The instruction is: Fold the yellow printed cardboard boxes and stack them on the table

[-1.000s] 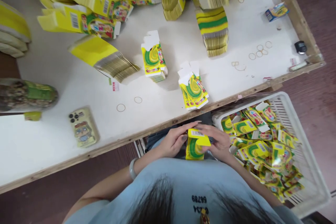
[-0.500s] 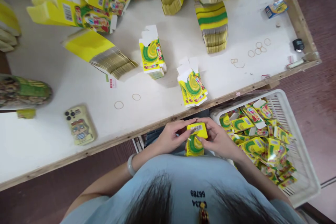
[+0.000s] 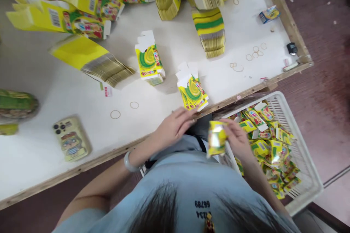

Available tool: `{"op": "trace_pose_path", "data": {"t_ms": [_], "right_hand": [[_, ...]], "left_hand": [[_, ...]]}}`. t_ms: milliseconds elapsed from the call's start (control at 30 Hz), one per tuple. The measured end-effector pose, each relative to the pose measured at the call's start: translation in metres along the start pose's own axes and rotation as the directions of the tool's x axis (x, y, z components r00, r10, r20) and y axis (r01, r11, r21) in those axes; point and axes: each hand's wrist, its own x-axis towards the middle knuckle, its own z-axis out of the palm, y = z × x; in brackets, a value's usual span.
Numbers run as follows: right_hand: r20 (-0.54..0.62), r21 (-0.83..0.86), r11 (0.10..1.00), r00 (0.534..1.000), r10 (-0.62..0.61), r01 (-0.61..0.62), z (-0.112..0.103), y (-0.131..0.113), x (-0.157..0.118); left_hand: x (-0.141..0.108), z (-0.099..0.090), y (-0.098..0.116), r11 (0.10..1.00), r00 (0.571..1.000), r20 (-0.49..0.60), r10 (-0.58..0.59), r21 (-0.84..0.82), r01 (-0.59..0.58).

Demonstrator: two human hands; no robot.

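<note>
A small yellow-green box [image 3: 217,139] is in my right hand [image 3: 238,139], held by its right side over the gap between my body and the basket. My left hand [image 3: 175,126] hangs over the wooden table edge, its fingertips at the bottom of a small fanned pile of flat boxes [image 3: 193,93]; its fingers are slightly blurred and extended, with nothing seen in them. A neat stack of flat boxes [image 3: 149,62] stands farther left. The white basket [image 3: 308,174] at my right holds several filled-looking boxes [image 3: 277,151].
Larger stacks of yellow cartons [image 3: 82,18] line the far side of the white table [image 3: 153,116]. A phone [image 3: 71,139] and a jar [image 3: 18,103] lie at left. Rubber bands [image 3: 255,52], a small blue box [image 3: 269,14] and a black object [image 3: 292,48] are at right.
Both hands held the yellow box together before. My left hand has let go and moved up-left to the small pile, while my right hand has carried the box a little toward the basket.
</note>
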Motion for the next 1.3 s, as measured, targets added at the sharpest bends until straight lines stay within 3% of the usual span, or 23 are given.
{"op": "trace_pose_path", "data": {"t_ms": [67, 133, 200, 267, 400, 567, 700, 800, 900, 1000, 1067, 1133, 1200, 1300], "right_hand": [[-0.186, -0.339, 0.94, 0.976, -0.109, 0.04, -0.043, 0.01, 0.005], [-0.253, -0.679, 0.733, 0.945, -0.207, -0.021, -0.08, 0.018, 0.011], [-0.293, -0.853, 0.511, 0.907, -0.301, -0.105, -0.097, 0.021, 0.017], [-0.289, -0.892, 0.441, 0.875, -0.389, -0.099, -0.093, 0.019, 0.022], [-0.183, -0.799, 0.571, 0.827, -0.532, 0.191, -0.047, 0.004, 0.042], [-0.211, -0.584, 0.692, 0.745, -0.633, 0.423, 0.018, -0.02, 0.084], [-0.233, -0.416, 0.726, 0.708, -0.666, 0.547, 0.061, -0.042, 0.116], [-0.202, -0.311, 0.724, 0.702, -0.683, 0.615, 0.083, -0.06, 0.129], [-0.187, -0.247, 0.746, 0.725, -0.663, 0.618, 0.095, -0.073, 0.129], [-0.256, -0.171, 0.809, 0.767, -0.588, 0.562, 0.099, -0.078, 0.119], [-0.32, -0.088, 0.832, 0.775, -0.545, 0.548, 0.1, -0.079, 0.11], [-0.346, -0.005, 0.824, 0.772, -0.533, 0.567, 0.102, -0.078, 0.103], [-0.347, 0.07, 0.806, 0.772, -0.533, 0.588, 0.106, -0.075, 0.098], [-0.334, 0.198, 0.809, 0.814, -0.475, 0.553, 0.115, -0.066, 0.095]], "left_hand": [[0.031, -0.009, -0.013, 0.984, 0.984, -0.174, 0.024, 0.179, 0.007], [0.066, -0.014, -0.029, 0.945, 0.953, -0.298, 0.051, 0.322, 0.05], [0.1, -0.016, -0.046, 0.914, 0.93, -0.367, 0.03, 0.386, 0.123], [0.126, -0.014, -0.058, 0.878, 0.914, -0.401, -0.067, 0.41, 0.245], [0.145, -0.011, -0.066, 0.78, 0.881, -0.404, -0.246, 0.458, 0.427], [0.132, -0.025, -0.061, 0.782, 0.893, -0.42, -0.162, 0.497, 0.375], [0.119, -0.042, -0.041, 0.841, 0.914, -0.403, 0.032, 0.505, 0.193], [0.109, -0.053, -0.014, 0.906, 0.873, -0.435, 0.221, 0.422, -0.019], [0.101, -0.056, 0.009, 0.958, 0.817, -0.516, 0.257, 0.248, -0.145], [0.092, -0.047, 0.015, 0.969, 0.791, -0.566, 0.232, 0.066, -0.237], [0.082, -0.032, 0.012, 0.959, 0.817, -0.533, 0.22, -0.036, -0.282], [0.07, -0.011, 0.007, 0.953, 0.884, -0.421, 0.202, -0.124, -0.277], [0.057, 0.01, 0.004, 0.951, 0.944, -0.292, 0.157, -0.212, -0.224], [0.045, 0.03, 0.004, 0.927, 0.975, -0.213, 0.065, -0.35, -0.138]]}}
